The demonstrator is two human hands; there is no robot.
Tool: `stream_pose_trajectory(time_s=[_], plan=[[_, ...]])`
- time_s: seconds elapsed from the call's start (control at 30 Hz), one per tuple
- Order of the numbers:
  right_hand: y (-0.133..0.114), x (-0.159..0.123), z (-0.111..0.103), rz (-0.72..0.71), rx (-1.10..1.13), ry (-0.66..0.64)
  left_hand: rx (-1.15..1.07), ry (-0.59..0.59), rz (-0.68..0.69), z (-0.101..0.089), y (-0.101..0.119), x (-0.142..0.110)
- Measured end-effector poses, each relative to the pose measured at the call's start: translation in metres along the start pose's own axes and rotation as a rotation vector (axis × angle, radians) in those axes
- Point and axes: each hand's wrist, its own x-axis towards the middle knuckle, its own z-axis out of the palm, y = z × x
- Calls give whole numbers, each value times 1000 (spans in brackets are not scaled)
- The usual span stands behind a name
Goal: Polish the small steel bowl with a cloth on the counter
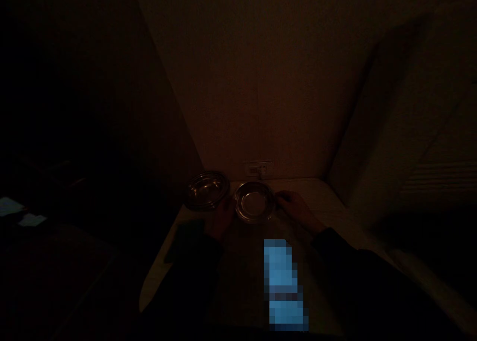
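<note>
Flanking the metal bowl (254,203): right hand (294,207) at its right rim, left hand (223,216) by its left; grips too dark to tell.
Bowl's place: apparently set on the table (316,193), hands not yet away.
Larger dish (206,188): beside it, leftward.

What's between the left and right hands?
A round metal bowl, seen in the head view: left hand at its left side, right hand at its right. Too dark to tell whether either grips it.
</note>
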Motion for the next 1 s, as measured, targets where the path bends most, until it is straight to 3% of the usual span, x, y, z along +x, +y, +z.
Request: stream_pose_trajectory(time_s=[0.33,0.57,0.83,1.0], plan=[[17,-9,11,151,18,54,112,-17,-6,6,-3,-7],[15,-18,10,174,22,60,51,-33,-3,5,-17,-7],[11,-24,9,205,-26,55,-40,36,-30,6,-31,-7],[14,-24,9,245,-69,52,-18,-32,15,8,-29,-9]])
